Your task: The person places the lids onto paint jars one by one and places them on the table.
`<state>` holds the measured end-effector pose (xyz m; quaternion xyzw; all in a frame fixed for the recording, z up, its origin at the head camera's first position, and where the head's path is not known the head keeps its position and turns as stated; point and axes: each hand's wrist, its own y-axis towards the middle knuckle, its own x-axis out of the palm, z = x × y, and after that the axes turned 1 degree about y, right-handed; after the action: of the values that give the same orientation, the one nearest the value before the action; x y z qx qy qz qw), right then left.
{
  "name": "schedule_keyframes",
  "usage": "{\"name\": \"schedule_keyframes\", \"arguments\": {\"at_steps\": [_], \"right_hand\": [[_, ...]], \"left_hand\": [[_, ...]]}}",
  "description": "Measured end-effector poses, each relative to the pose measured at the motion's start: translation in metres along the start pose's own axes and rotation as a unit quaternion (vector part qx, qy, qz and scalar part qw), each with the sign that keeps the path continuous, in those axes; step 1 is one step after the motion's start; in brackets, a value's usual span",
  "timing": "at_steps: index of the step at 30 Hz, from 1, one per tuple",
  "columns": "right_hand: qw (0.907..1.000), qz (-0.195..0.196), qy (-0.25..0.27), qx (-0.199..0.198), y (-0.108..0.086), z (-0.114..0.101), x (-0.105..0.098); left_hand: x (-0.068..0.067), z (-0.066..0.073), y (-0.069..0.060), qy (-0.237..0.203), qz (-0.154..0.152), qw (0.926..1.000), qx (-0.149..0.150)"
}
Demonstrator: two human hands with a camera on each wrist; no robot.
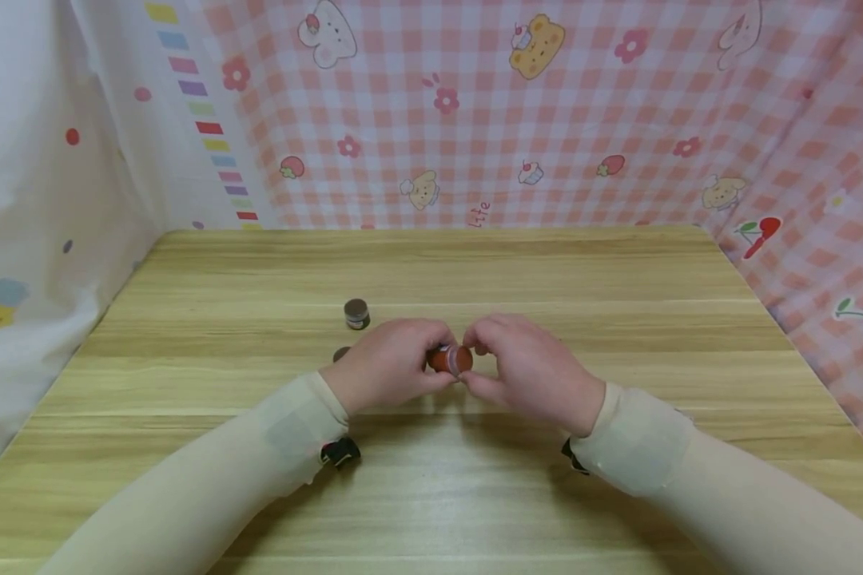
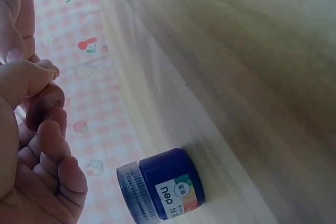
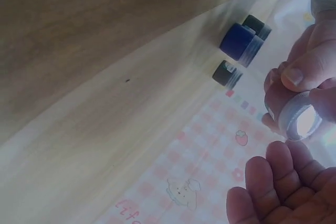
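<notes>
In the head view my left hand (image 1: 391,363) grips a small paint jar (image 1: 442,360) with red-brown contents, tilted so its clear lid (image 1: 464,360) faces right. The thumb and index finger of my right hand (image 1: 539,375) pinch the lid at its edge. In the right wrist view the same jar (image 3: 278,99) has light glaring off its lid; the other right fingers are spread loosely below. The left wrist view shows a blue paint jar (image 2: 165,184) with a "deli" label, upright on the table near my left hand (image 2: 31,156).
A dark jar (image 1: 356,314) stands beyond my left hand. Another dark lid (image 1: 341,353) is mostly hidden by that hand. The right wrist view shows the blue jar (image 3: 239,41) between two dark jars on the wooden table (image 1: 439,495). Patterned cloth (image 1: 403,112) hangs behind and at the sides.
</notes>
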<state>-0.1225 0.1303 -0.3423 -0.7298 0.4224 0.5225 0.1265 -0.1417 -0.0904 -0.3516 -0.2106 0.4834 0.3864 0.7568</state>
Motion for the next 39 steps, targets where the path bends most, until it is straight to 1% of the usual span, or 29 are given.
{"name": "schedule_keyframes", "arguments": {"at_steps": [2, 7, 13, 19, 21, 24, 26, 32, 39], "right_hand": [[1.0, 0.002, 0.002, 0.002, 0.0001, 0.0, -0.0002], [0.9999, 0.012, 0.003, -0.008, 0.0004, -0.0005, -0.0011], [0.9999, 0.006, 0.008, 0.013, 0.0006, -0.0007, -0.0028], [0.9996, 0.019, 0.0, -0.022, 0.0021, -0.0007, -0.0034], [0.9996, 0.019, -0.002, -0.021, 0.0022, -0.0013, -0.0031], [0.9999, 0.011, 0.002, -0.006, 0.0013, -0.0018, -0.004], [0.9999, 0.011, 0.004, -0.003, 0.0009, -0.0015, -0.0045], [0.9994, 0.024, -0.005, -0.025, 0.0015, -0.001, -0.0035], [0.9993, 0.028, -0.003, -0.024, 0.0003, -0.0002, -0.002]], "left_hand": [[0.0, -0.0003, 0.0001, -0.001, 0.001, 1.0, 0.002], [-0.0009, -0.0002, 0.0008, -0.005, 0.004, 1.0, 0.006], [-0.0026, 0.0007, 0.0023, -0.008, 0.002, 1.0, 0.002], [-0.0021, 0.0004, 0.0022, 0.001, 0.006, 0.9999, 0.009], [-0.0024, 0.0008, 0.002, -0.001, 0.004, 1.0, 0.007], [-0.0026, 0.0014, 0.0014, -0.003, 0.003, 1.0, 0.006], [-0.0025, 0.0014, 0.0014, -0.001, 0.005, 0.9999, 0.009], [-0.0025, 0.0014, 0.0016, 0.003, 0.006, 0.9999, 0.011], [-0.0023, 0.0017, 0.0018, 0.002, 0.005, 0.9999, 0.011]]}}
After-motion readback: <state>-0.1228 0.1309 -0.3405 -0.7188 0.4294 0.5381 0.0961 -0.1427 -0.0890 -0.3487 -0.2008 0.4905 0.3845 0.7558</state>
